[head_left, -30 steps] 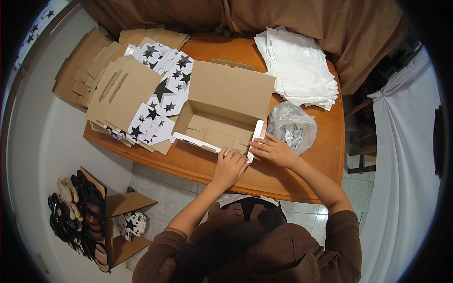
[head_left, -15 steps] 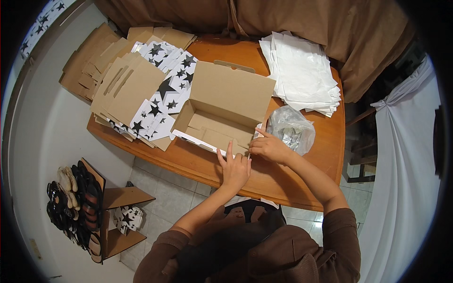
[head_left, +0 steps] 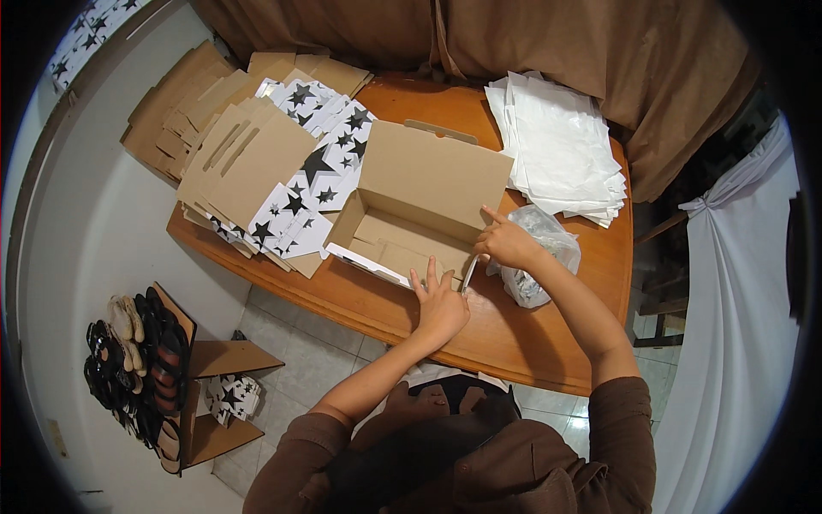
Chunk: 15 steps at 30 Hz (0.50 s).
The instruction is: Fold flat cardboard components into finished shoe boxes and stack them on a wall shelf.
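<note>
An open cardboard box (head_left: pixel 437 171), brown inside with a white outer face, stands on the wooden table with its lid raised at the back. At the front right corner, my left hand (head_left: pixel 442 304) reaches over the front wall, fingers spread and touching the box. My right hand (head_left: pixel 507 242) is on the right side wall; its index finger points up toward the lid while the other fingers curl round the wall's edge. Just beyond that hand lies a clear plastic bag (head_left: pixel 548 248) with small silvery pieces inside, partly covered by my forearm.
Flat box blanks (head_left: pixel 257 163), some white with black stars, are piled at the table's left. White paper sheets (head_left: pixel 561 146) are stacked at the back right. A shoe rack (head_left: pixel 227 358) stands on the floor at left. Brown curtain (head_left: pixel 548 43) hangs behind the wooden table (head_left: pixel 282 272).
My right hand has moved up and back along the side wall toward the lid. My left hand stays at the front wall. The whole view has shifted slightly.
</note>
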### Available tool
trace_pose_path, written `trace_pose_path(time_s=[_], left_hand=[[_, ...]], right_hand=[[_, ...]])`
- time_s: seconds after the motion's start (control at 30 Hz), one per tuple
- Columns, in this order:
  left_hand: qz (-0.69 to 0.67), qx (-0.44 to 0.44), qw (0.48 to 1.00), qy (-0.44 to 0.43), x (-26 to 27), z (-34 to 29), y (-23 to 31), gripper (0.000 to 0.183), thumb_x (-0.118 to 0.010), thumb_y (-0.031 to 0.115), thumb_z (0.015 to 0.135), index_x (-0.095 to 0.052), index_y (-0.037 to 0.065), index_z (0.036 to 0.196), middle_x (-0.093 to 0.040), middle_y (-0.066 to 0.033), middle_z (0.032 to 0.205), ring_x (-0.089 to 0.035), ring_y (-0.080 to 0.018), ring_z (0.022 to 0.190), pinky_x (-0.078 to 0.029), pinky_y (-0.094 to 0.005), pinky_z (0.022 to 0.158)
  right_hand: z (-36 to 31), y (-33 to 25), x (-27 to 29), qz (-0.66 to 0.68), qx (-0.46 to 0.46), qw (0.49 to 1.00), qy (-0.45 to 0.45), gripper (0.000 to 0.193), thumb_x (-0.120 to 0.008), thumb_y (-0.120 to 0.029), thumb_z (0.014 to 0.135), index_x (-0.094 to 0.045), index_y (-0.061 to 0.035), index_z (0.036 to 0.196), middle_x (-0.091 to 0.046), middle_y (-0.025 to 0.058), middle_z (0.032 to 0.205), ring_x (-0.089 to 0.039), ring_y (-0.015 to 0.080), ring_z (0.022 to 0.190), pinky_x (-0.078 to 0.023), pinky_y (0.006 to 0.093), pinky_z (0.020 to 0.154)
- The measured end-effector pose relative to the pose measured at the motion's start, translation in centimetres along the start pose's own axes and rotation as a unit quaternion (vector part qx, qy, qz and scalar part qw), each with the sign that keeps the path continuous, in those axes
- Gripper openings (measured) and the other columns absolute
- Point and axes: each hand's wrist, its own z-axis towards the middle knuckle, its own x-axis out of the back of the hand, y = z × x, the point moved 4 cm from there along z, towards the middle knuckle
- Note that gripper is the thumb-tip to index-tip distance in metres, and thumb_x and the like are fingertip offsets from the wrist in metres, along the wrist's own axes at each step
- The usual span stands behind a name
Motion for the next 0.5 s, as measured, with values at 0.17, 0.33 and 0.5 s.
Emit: trace_pose_path(time_s=[0.17, 0.33, 0.5], left_hand=[[-0.020, -0.014, 0.999, -0.036, 0.0, 0.4, -0.7, 0.032, -0.056, 0.026, 0.081, -0.072, -0.001, 0.077, -0.045, -0.0237, 0.131, -0.013, -0.0442, 0.137, 0.004, -0.0668, 0.104], [0.092, -0.053, 0.994, -0.005, 1.6, 0.3, -1.7, 0.046, -0.048, 0.039, 0.089, -0.069, 0.000, 0.098, -0.038, -0.0274, 0.137, -0.016, -0.0435, 0.136, -0.004, -0.0650, 0.105], [-0.010, -0.019, 0.989, 0.149, 8.4, 1.7, -10.1, 0.040, -0.047, 0.035, 0.090, -0.062, 0.005, 0.113, -0.043, -0.0191, 0.136, -0.032, -0.0413, 0.129, -0.020, -0.0543, 0.107]], right_hand=[[1.3, 0.4, -0.7, -0.032, -0.012, 0.997, -0.065, 0.014, -0.060, -0.015, 0.072, -0.070, -0.0182, 0.082, -0.067, 0.0020, 0.080, -0.064, 0.0178, 0.090, -0.018, 0.0466, 0.114], [1.8, -1.0, -1.1, -0.001, -0.024, 0.997, -0.075, 0.032, -0.058, -0.012, 0.070, -0.069, -0.0189, 0.100, -0.067, 0.0033, 0.106, -0.060, 0.0189, 0.107, -0.018, 0.0492, 0.113], [5.0, -2.7, 1.3, 0.159, -0.091, 0.980, -0.074, 0.042, -0.055, -0.008, 0.070, -0.066, -0.0151, 0.109, -0.066, 0.0046, 0.110, -0.059, 0.0219, 0.107, -0.027, 0.0509, 0.108]])
